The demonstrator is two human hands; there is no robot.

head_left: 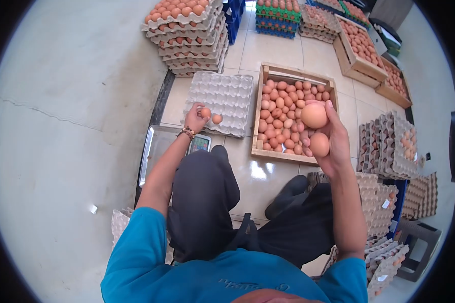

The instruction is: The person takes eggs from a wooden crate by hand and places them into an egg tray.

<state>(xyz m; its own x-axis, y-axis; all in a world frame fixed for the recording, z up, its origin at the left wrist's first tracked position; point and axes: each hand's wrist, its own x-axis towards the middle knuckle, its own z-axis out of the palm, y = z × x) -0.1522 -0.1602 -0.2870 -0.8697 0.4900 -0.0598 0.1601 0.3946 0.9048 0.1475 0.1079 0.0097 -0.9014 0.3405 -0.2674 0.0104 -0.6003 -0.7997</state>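
My left hand [194,118] is closed on a brown egg [206,112] over the near left part of a grey egg tray [222,93]. A second egg [217,119] sits in the tray just right of it. Raised over the right side of a wooden crate [296,156], my right hand [333,136] holds two brown eggs, an upper one [314,115] and a lower one [319,145]. Many loose brown eggs [280,113] fill the crate.
Stacked egg trays [192,40] stand at the upper left, more [389,146] at the right. Two wooden crates of eggs [359,45] are at the upper right. A metal tray [154,146] and a small device with a screen [200,144] lie by my left forearm.
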